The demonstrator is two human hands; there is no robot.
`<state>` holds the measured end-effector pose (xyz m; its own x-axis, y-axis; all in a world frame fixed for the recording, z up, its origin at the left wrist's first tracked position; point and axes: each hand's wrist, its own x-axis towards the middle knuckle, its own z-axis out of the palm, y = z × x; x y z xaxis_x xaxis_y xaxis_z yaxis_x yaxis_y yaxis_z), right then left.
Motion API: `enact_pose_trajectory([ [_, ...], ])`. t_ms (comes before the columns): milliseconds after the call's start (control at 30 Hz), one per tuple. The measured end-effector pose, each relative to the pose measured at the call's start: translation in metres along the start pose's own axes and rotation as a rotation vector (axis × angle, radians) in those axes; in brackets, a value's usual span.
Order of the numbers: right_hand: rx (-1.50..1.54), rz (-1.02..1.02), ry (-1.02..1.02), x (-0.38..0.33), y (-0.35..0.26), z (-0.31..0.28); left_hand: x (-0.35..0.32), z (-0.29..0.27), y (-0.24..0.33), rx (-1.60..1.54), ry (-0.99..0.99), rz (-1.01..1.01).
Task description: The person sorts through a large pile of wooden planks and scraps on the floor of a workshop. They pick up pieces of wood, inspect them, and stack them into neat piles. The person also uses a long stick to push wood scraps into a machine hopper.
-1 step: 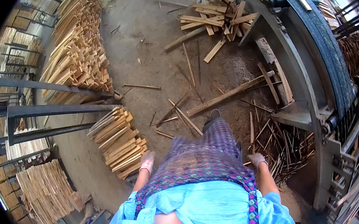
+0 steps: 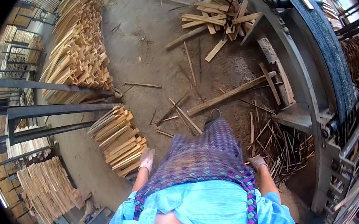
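My left hand (image 2: pixel 147 159), in a pale glove, hangs at my side with its fingers loosely stretched and nothing visible in it. It is beside the near end of a stack of sawn wood strips (image 2: pixel 121 138); whether it touches them I cannot tell. My right hand (image 2: pixel 257 162), also gloved, hangs by my other hip, its fingers loosely extended. Below it lies a heap of thin wood offcuts (image 2: pixel 282 143). A short pale sliver (image 2: pixel 246 163) shows by its fingertips and seems apart from the hand. A patterned apron (image 2: pixel 203 154) covers my front.
Ahead, a long beam (image 2: pixel 230 95) and loose sticks lie across the dusty floor. Farther off is a pile of short boards (image 2: pixel 225 17). A machine with a blue belt (image 2: pixel 324 44) lines the right. Dark metal bars (image 2: pixel 56 109) and a large wood stack (image 2: pixel 80 52) stand left.
My right hand has dropped slightly toward my hip. My left hand has risen a little. The wood piles and the machine stay as they were.
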<state>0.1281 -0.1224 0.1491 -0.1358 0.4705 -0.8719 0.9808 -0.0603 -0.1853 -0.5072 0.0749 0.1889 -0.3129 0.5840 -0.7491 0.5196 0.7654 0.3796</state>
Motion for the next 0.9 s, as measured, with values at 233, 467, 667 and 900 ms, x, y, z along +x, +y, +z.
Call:
enact_pose_trajectory([
  [233, 0.44, 0.102, 0.48, 0.058, 0.036, -0.201, -0.014, 0.014, 0.032, 0.252, -0.123, 0.139],
  [467, 1.179, 0.183, 0.681, 0.058, -0.043, -0.457, 0.002, 0.005, 0.124, 0.303, -0.216, -0.054],
  [667, 0.867, 0.311, 0.609, 0.078, -0.063, -0.456, 0.16, -0.026, 0.197, 0.413, -0.27, 0.139],
  [900, 0.529, 0.503, 0.134, 0.06, -0.076, -0.374, 0.272, -0.063, 0.406, 0.012, -0.133, 0.333],
])
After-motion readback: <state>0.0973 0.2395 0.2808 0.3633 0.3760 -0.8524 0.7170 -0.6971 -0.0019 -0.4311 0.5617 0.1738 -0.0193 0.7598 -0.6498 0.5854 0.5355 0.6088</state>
